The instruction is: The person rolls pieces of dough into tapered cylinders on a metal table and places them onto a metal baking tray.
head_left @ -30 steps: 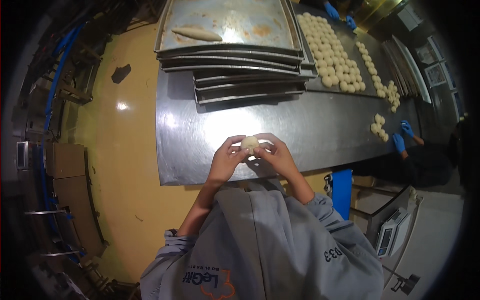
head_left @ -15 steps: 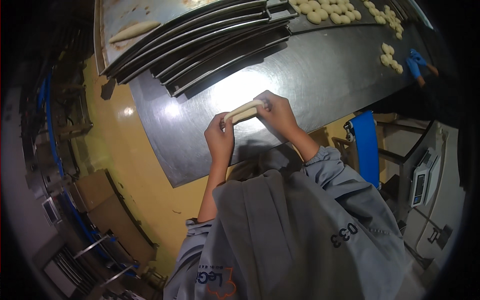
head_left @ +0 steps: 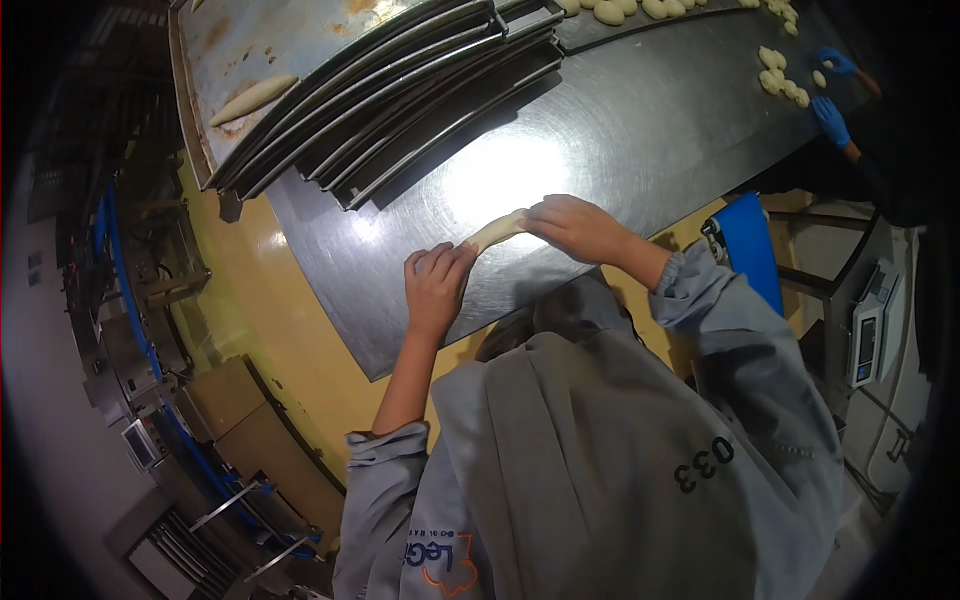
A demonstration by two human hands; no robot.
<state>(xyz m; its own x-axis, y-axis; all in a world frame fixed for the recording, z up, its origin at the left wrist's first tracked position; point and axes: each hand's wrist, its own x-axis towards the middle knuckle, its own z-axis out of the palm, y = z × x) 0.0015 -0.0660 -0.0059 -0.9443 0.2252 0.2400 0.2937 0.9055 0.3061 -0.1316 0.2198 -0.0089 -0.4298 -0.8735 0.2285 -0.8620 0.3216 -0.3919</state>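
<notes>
A pale strip of dough [head_left: 498, 231] spans the gap between my hands, low over the shiny metal table [head_left: 620, 130]. My left hand [head_left: 438, 284] is closed on its near left end, fingers curled over the tip. At the other end my right hand [head_left: 575, 230] is closed too, with fingertips and thumb pressed on the dough. Both palms face down, and the fingers hide the two ends. Whether the strip rests on the metal I cannot tell.
Beyond my left hand a stack of metal trays [head_left: 440, 100] stands on the table; a long shaped dough piece [head_left: 255, 100] lies on the top tray. Dough balls [head_left: 610, 12] sit at the far side. At right, a co-worker's blue-gloved hand [head_left: 830, 120] is beside more dough [head_left: 775, 75].
The dough, folded double between my fingers before, is now a single strip. My hands have turned palm down and moved slightly apart. The co-worker's gloved hands have separated.
</notes>
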